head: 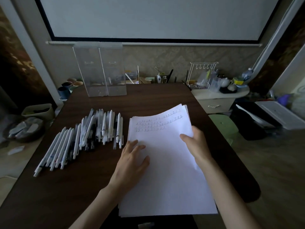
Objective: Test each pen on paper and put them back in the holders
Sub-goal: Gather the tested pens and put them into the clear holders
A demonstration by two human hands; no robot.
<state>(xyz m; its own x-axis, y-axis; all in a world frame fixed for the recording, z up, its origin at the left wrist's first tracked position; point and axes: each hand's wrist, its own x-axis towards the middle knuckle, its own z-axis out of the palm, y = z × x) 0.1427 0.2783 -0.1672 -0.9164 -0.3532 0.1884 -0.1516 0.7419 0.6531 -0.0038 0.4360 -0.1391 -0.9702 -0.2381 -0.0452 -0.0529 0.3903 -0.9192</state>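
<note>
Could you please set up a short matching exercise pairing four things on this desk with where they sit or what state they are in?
Things:
1. pens
2. holders
3. left hand
4. right hand

States:
A. lifting the right edge of the top sheet
B. standing see-through at the table's far edge
C. lying in a heap left of the paper
D. pressed flat on the paper

Pairs: 1-C, 2-B, 3-D, 4-A

At six o'clock I see the paper stack hide the table edge; its written marks at twelve o'clock are too small to read.
</note>
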